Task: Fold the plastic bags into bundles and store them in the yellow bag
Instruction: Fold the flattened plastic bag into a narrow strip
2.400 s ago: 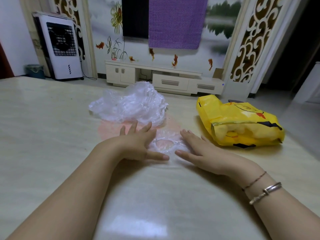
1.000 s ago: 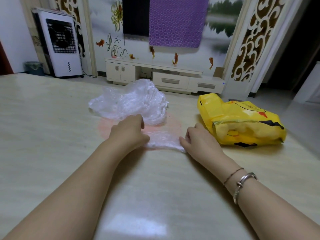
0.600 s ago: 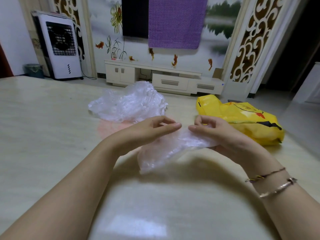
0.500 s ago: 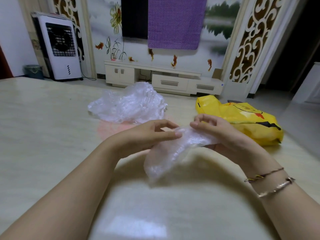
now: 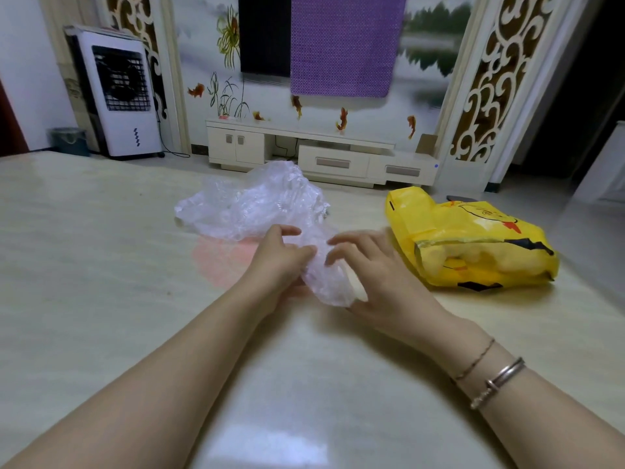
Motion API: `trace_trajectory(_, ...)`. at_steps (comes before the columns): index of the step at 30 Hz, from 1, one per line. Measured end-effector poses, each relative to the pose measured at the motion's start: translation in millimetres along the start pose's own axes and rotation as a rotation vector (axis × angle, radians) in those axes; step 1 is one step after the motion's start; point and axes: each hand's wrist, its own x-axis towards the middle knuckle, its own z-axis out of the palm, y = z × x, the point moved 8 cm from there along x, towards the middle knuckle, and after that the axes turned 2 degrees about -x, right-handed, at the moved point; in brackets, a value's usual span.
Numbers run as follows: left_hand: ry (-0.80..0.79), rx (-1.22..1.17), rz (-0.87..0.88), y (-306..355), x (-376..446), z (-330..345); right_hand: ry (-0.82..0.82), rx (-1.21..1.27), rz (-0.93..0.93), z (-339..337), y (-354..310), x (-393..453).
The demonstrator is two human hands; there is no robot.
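In the head view, both hands work one clear plastic bag (image 5: 326, 275) just above the counter (image 5: 101, 265), in front of the person. The left hand (image 5: 280, 262) has its fingers curled and thumb closed on the bag's upper left edge, pinching the film. The right hand (image 5: 375, 269) lies on the bag's right side with fingers spread and only lightly bent, touching the film with its fingertips; whether the thumb beneath grips anything is hidden. The bag is half gathered, its long axis running from up between the fingertips down toward the person and a little right, its loose end hanging by the right palm. The pile of clear bags (image 5: 257, 204) sits just beyond the left hand, so that hand is nearer to it. The yellow bag (image 5: 473, 245) lies on the counter to the right, near the right hand but apart from it, so that hand seems better placed to stow the bundle. The fold looks unfinished.
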Motion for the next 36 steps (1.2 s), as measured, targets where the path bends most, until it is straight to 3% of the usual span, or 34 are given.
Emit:
trace_trajectory(5, 0.048, 0.539, 0.271, 22, -5, -4, -0.047, 0.087, -0.027, 4, 1, -1)
trace_trajectory(7, 0.009, 0.488, 0.329, 33, -8, -5, -0.086, 0.144, 0.000, 6, 4, -4)
trace_trajectory(10, -0.246, 0.310, 0.182, 31, -16, 6, -0.155, 0.279, 0.079, 9, 9, -8)
trace_trajectory(12, -0.315, 0.406, 0.110, 23, -17, 11, -0.178, 0.384, 0.190, 12, 16, -11)
trace_trajectory(17, -0.271, 0.515, 0.039, 9, -9, 13, -0.176, 0.582, 0.389, 18, 28, -10)
trace_trajectory(21, -0.233, 0.474, -0.002, 6, -6, 12, -0.021, 0.778, 0.586, 23, 47, -3)
trace_trajectory(26, -0.184, 0.612, 0.050, 1, -2, 11, 0.051, 0.448, 0.722, 28, 69, -1)
trace_trajectory(28, -0.168, 0.617, 0.055, -2, 1, 11, 0.068, 0.438, 0.768, 29, 73, -5)
trace_trajectory(32, -0.124, 0.607, 0.063, -1, 1, 11, 0.178, 0.545, 0.667, 10, 61, -1)
trace_trajectory(36, -0.110, 0.598, 0.065, 2, -1, 11, 0.022, 0.465, 0.435, 3, 31, -2)
